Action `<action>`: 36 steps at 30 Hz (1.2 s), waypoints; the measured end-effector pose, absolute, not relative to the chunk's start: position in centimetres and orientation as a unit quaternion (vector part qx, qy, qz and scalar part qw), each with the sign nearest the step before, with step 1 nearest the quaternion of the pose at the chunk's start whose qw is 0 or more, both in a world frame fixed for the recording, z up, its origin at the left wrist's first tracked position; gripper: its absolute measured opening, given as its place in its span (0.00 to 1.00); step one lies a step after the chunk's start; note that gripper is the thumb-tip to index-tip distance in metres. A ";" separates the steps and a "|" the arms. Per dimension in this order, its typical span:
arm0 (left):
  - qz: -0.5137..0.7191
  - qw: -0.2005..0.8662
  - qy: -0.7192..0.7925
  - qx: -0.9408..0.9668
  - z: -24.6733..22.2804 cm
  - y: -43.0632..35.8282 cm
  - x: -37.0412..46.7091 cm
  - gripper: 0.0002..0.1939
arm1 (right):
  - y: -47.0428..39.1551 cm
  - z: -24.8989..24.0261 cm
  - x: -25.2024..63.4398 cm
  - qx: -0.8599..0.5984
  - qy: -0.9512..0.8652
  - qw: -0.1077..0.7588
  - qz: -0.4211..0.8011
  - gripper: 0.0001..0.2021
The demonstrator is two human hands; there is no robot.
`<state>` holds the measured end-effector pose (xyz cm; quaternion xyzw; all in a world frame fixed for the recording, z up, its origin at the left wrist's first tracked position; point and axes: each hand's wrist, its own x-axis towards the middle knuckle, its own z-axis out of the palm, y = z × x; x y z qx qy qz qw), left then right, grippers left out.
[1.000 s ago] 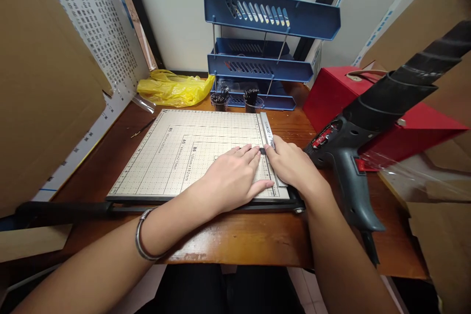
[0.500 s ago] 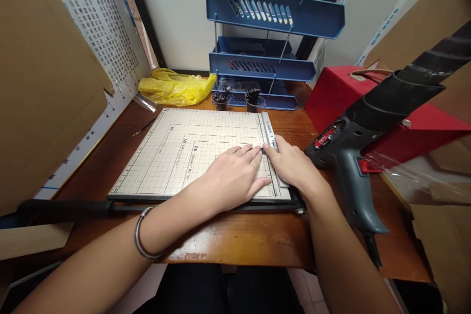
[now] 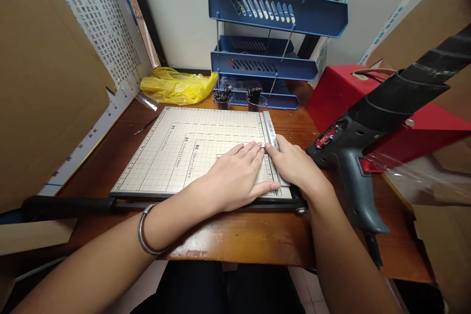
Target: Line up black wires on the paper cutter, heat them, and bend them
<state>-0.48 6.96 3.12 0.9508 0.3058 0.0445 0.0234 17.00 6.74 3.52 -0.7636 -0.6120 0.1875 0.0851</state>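
Observation:
A cream paper cutter [image 3: 158,157] with printed grid lines lies in front of me. My left hand [image 3: 237,176] rests palm down on its right part, fingers stretched towards the metal rail [image 3: 270,125], thumb spread. My right hand [image 3: 300,164] straddles that rail at the board's right edge, its thumb over the rail onto the board and its fingers on the outer side, partly hidden. A tiny dark bit [image 3: 264,149] shows between the left fingertips and the right thumb; its kind is unclear. The black blade arm [image 3: 69,203] lies lowered along the near edge.
A heat gun [image 3: 353,157] stands to the right before a red box [image 3: 334,91]. Behind are a blue tiered tray [image 3: 265,66], two small cups [image 3: 222,104] of thin black pieces and a yellow plastic bag [image 3: 176,89]. A thin dark tool [image 3: 146,125] lies left of the board.
My left thumb has slid to the right, closer to the rail. The left fingertips and right hand stay almost in place; the view shifts slightly.

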 end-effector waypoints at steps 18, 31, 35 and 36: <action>0.044 0.053 0.291 0.954 3.4 6.7 -1.0 0.48 | 6.4 4.0 16.5 -0.776 -0.605 0.035 0.171 0.24; 0.029 0.062 0.282 0.957 4.8 6.9 -1.3 0.43 | 6.9 3.1 17.5 -0.747 -0.641 0.079 0.161 0.26; 0.035 0.048 0.278 0.959 4.6 6.6 -1.3 0.43 | 7.1 2.9 17.8 -0.751 -0.630 0.098 0.172 0.27; 0.036 0.046 0.277 0.959 4.6 6.6 -1.2 0.43 | 7.1 2.9 17.8 -0.751 -0.627 0.102 0.179 0.27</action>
